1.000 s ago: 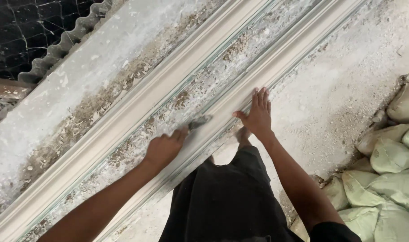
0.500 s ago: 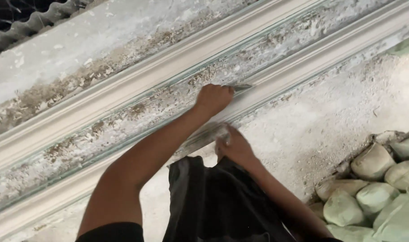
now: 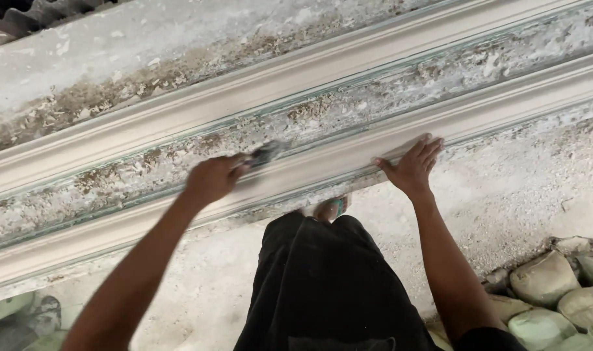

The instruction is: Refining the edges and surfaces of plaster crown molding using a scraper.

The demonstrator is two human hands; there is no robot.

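Two long pale plaster mouldings run side by side across a crusted work slab, the near moulding [image 3: 517, 97] and the far moulding [image 3: 257, 91]. My left hand [image 3: 212, 179] is blurred with motion and grips a small dark scraper [image 3: 265, 153], whose blade lies in the rough channel between the mouldings. My right hand [image 3: 413, 166] rests flat, fingers spread, on the near moulding's top edge. Black trousers [image 3: 322, 286] and a sandalled foot [image 3: 329, 208] show below, close to the slab's edge.
Several filled, dusty sacks [image 3: 556, 286] are piled on the ground at the lower right. Dusty concrete ground [image 3: 504, 195] lies before the slab. Dark corrugated sheeting [image 3: 36, 16] shows at the top left corner.
My left hand with the scraper has slid back left along the channel. My right hand has come up from near my leg and now lies flat on the near moulding.
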